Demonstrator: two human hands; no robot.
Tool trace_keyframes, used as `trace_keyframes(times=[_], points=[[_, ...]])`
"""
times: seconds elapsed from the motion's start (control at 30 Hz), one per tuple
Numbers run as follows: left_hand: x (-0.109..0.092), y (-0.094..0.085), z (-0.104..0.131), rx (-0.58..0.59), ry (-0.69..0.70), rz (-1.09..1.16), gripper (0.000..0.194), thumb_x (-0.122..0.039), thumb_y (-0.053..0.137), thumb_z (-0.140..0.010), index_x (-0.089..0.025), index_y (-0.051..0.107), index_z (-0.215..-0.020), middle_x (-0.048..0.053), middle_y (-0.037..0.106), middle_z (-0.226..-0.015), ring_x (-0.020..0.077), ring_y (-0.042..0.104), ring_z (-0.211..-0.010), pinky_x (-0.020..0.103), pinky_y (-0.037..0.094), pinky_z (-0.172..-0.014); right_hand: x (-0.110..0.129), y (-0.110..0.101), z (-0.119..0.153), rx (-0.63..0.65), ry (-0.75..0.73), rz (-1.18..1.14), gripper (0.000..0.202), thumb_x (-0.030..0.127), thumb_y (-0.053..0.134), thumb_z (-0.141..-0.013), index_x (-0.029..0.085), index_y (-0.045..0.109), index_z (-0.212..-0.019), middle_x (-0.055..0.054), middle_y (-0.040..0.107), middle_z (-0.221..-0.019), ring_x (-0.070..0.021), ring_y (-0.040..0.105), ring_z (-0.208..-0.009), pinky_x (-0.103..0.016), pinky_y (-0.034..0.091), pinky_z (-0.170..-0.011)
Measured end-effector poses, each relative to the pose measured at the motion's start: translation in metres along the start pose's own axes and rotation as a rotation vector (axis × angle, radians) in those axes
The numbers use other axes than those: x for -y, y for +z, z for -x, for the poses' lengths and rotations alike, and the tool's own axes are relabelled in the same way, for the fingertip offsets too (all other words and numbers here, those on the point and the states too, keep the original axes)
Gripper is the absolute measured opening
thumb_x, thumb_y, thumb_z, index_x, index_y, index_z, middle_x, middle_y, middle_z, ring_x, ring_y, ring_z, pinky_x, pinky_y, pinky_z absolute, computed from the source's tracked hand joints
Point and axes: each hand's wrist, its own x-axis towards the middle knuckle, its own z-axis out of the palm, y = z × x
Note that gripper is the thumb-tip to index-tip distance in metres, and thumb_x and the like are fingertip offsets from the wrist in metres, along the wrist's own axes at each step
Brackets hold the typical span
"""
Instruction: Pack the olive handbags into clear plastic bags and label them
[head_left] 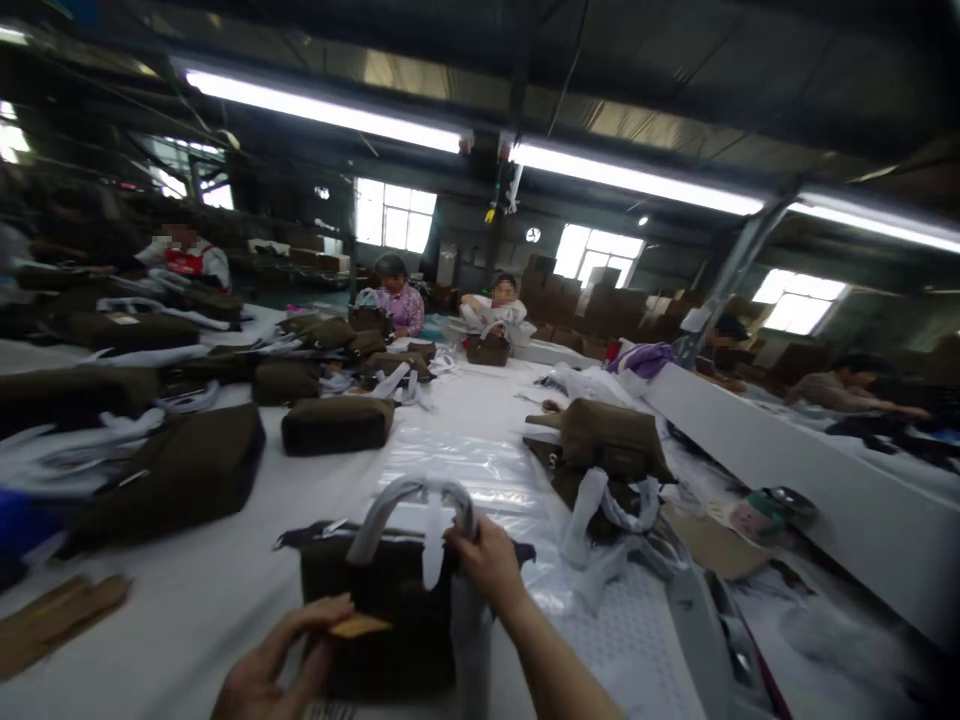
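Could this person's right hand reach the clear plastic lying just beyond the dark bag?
Probably yes: the clear plastic shows beside and beyond the right hand, partly hidden by the dark bag. That hand is on the wrapped handle, so it would likely have to let go first.

Factory workshop, dark bags along a white table, workers, strip lights overhead, probably cartons behind

Dark brown bag, white tabletop
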Motion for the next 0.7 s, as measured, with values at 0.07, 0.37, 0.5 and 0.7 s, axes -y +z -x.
trace_keyframes(times=[0.07, 0.37, 0.5, 0.7], points=[[0.002, -0.013, 0.022, -0.132, -0.344, 0.215, 0.025, -0.034, 0.065, -0.064, -0.033, 0.066, -0.089, -0.001, 0.068, -0.101, 0.0297, 0.058, -0.106, 0.042, 0.048, -0.094, -0.001, -0.002, -0.002, 0.026, 0.002, 0.002, 0.025, 0.044, 0.054, -0.078, 0.021, 0.061, -0.084, -0.003, 0.066, -0.076, -0.0209, 0.060, -0.074, -0.029, 0.041, -0.069], [0.018, -0.057, 0.040, -0.430, -0.572, 0.040, 0.038, -0.025, 0.068, -0.058, -0.021, 0.056, -0.094, 0.004, 0.060, -0.101, 0.0218, 0.058, -0.087, 0.031, 0.048, -0.074, -0.012, -0.003, -0.007, 0.112, -0.035, -0.171, 0.030, 0.043, 0.059, -0.073, 0.019, 0.062, -0.090, -0.003, 0.067, -0.082, -0.0200, 0.060, -0.072, -0.031, 0.045, -0.068], [0.000, -0.035, 0.015, -0.184, -0.183, -0.289, 0.055, -0.040, 0.077, -0.052, -0.023, 0.055, -0.100, 0.005, 0.060, -0.104, 0.0289, 0.054, -0.100, 0.040, 0.041, -0.092, -0.011, -0.003, -0.007, 0.120, -0.040, -0.200, 0.029, 0.040, 0.061, -0.071, 0.018, 0.063, -0.090, -0.003, 0.067, -0.084, -0.0195, 0.061, -0.074, -0.030, 0.046, -0.069], [0.012, 0.002, 0.017, -0.076, -0.300, -0.106, 0.043, -0.039, 0.072, -0.062, -0.019, 0.053, -0.096, 0.005, 0.064, -0.088, 0.0247, 0.062, -0.084, 0.033, 0.048, -0.076, -0.011, -0.003, -0.008, 0.134, -0.038, -0.186, 0.029, 0.041, 0.061, -0.071, 0.018, 0.063, -0.089, -0.003, 0.066, -0.081, -0.0184, 0.060, -0.071, -0.030, 0.046, -0.069]])
